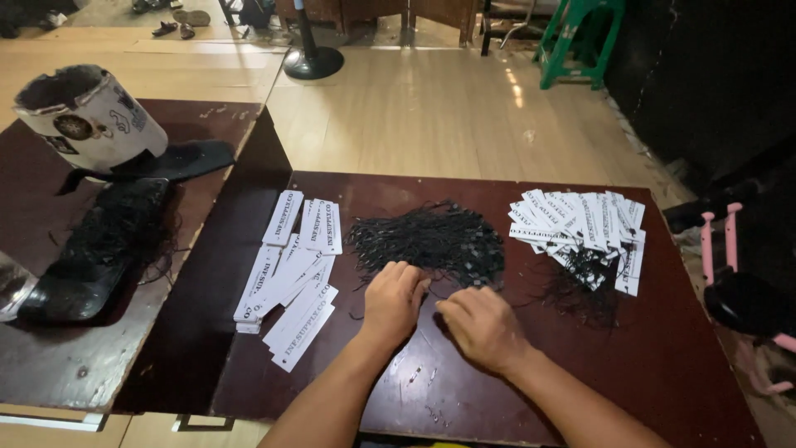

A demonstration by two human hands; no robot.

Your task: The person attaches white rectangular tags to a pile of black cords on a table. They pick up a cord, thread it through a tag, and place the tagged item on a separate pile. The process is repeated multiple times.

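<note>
Inspecting the table, I take the black string loops as my landmark. Right of that heap lies a pile of strung tags; left of it, bare white tags remain. My left hand and right hand curl at its near edge, apparently pinching strings; grip unclear.

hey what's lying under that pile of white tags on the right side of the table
Black strings spread out from beneath the pile of white tags, trailing onto the dark table. How far the strings run under the tags, and whether anything else lies there, is covered.
</note>
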